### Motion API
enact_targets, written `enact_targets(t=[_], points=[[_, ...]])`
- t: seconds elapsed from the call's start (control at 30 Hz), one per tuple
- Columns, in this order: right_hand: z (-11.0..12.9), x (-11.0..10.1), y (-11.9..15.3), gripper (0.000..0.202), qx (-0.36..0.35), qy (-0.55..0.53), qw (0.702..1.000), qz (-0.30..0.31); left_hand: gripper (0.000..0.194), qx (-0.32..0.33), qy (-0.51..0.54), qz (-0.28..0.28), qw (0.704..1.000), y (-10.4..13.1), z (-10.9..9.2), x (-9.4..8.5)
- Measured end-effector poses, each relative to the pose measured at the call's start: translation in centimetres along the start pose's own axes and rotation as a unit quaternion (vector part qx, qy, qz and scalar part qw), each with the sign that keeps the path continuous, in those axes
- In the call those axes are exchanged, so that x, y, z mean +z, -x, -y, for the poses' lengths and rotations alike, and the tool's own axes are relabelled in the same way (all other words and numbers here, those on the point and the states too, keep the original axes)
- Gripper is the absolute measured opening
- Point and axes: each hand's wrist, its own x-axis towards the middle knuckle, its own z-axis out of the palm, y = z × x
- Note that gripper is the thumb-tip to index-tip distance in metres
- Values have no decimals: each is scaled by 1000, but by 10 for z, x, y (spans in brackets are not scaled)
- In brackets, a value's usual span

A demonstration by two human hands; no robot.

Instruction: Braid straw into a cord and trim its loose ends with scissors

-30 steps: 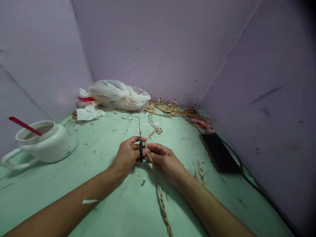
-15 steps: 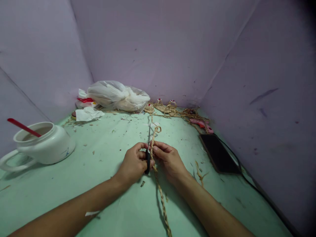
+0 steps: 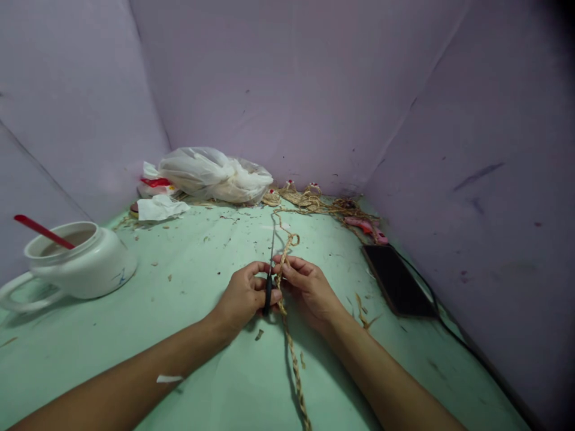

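Note:
My left hand (image 3: 245, 296) grips a thin metal needle tool (image 3: 269, 281) by its black handle, the point aimed away from me. My right hand (image 3: 308, 290) pinches a braided straw rope (image 3: 293, 362) right beside the tool. The rope runs from below, between my two hands, and on past a kink (image 3: 291, 239) toward the far wall. Both hands touch each other over the green table (image 3: 193, 359).
A white pot (image 3: 90, 263) with a red spoon (image 3: 42, 230) stands at the left. A plastic bag (image 3: 215, 173) and crumpled tissue (image 3: 159, 208) lie at the back, beside a straw tangle (image 3: 314, 200). A dark phone (image 3: 398, 278) with cable lies at the right, a pink tool (image 3: 368, 226) behind it.
Both hands have drifted slightly right and nearer to me. The far part of the rope has been drawn straighter, and the tool's tip has swung from left of the rope to alongside it.

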Motion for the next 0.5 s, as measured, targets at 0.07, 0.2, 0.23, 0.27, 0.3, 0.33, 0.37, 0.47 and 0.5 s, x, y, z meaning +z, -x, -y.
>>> enact_targets(t=[0.07,0.2,0.23,0.27,0.3,0.33,0.37,0.47,0.5], points=[[4,-1,-1,23,-1,16,1000,-23,41,11,-24,-17,1000,1,-4,-1],[11,-3,-1,22,-4,51,997,-55,38,64,-83,-45,993,1,-10,-8],[12,-3,-1,22,-8,62,996,-67,37,86,-111,-47,989,0,-10,-11],[13,-3,-1,20,-14,78,993,-85,35,111,-146,-50,982,-1,-10,-13],[13,-4,-1,19,-23,106,988,-110,34,136,-187,-54,971,-2,-10,-16],[14,-5,-1,17,-37,146,978,-141,33,159,-230,-61,958,-2,-9,-19],[14,-6,-2,14,-61,202,962,-175,32,180,-272,-69,943,-3,-9,-21],[15,-11,-2,9,-159,407,868,-239,31,213,-400,-96,886,-4,-9,-25],[16,-13,-2,10,-181,454,837,-245,31,218,-445,-103,862,-4,-10,-26]])
